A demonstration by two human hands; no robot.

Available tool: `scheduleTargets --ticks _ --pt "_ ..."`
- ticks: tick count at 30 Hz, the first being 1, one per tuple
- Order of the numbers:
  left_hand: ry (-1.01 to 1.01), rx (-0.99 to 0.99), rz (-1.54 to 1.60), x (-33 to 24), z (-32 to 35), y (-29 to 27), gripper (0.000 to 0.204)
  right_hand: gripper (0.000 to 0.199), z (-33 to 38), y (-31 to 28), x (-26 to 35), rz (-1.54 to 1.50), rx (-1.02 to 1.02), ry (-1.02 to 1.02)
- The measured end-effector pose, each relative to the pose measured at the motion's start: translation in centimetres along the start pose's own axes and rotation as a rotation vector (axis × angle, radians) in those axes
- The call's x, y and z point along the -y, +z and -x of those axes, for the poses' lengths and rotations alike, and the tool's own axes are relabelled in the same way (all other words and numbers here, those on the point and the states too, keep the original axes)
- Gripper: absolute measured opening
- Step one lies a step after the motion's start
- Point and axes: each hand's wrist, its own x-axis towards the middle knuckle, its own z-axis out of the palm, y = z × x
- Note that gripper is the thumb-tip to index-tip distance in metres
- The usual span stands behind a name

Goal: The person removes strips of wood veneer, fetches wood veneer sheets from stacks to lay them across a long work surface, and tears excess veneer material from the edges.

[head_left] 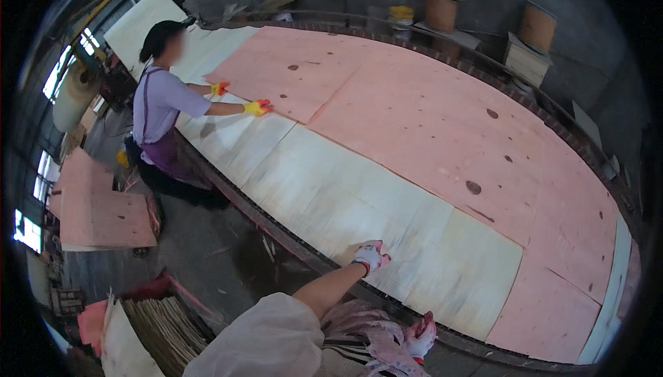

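My left hand (371, 256), in a white glove with pink-red stained fingers, reaches out over the pale veneer sheets (331, 194) on the long table. Its fingers look loosely spread and it holds nothing that I can see. Close to my body, by the table's near edge, is my right hand (420, 339) in a similar stained glove. Its fingers point upward, and how far they are closed is unclear. Beyond the pale sheets lie pink veneer sheets (428, 135) with dark knots. A co-worker (162, 101) in yellow-and-orange gloves touches the edge of a pink sheet at the far left.
The table's dark near edge (276, 228) runs between me and the sheets. At lower left stands a stack of veneer (166, 329), with pink sheets (103, 204) behind it. Along the back wall are brown cylinders (537, 28) and a yellow-and-white bucket (400, 16).
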Motion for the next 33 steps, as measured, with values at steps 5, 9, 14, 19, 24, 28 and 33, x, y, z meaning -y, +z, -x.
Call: scheduleTargets --ticks 5,9,14,19,24,28,33 --pt "0.035 0.020 -0.132 -0.1 -0.8 0.9 0.058 0.045 4.4 0.2 0.0 -0.148 0.000 0.183" --pt "0.071 -0.079 -0.183 0.6 -1.9 1.2 0.056 0.058 6.8 -1.6 1.9 -0.293 0.025 0.289" --pt "0.113 -0.132 -0.221 -0.6 0.6 1.3 0.062 0.053 12.6 -1.5 0.5 -0.444 -0.157 0.649" --pt "0.152 -0.178 -0.468 -2.3 5.3 4.7 0.085 0.051 18.3 -1.0 1.1 -0.524 -0.537 0.554" --pt "0.721 -0.134 -0.639 -5.8 13.8 14.3 0.083 0.052 27.4 -2.0 0.6 -0.294 -0.417 0.798" --pt "0.789 0.468 -0.510 -7.0 18.1 22.1 0.076 0.042 32.9 -3.2 0.4 -0.405 -0.689 0.726" --pt "0.694 0.751 -0.679 -6.6 19.3 30.8 0.076 0.049 39.2 -8.4 -0.7 -0.492 -0.543 1.010"
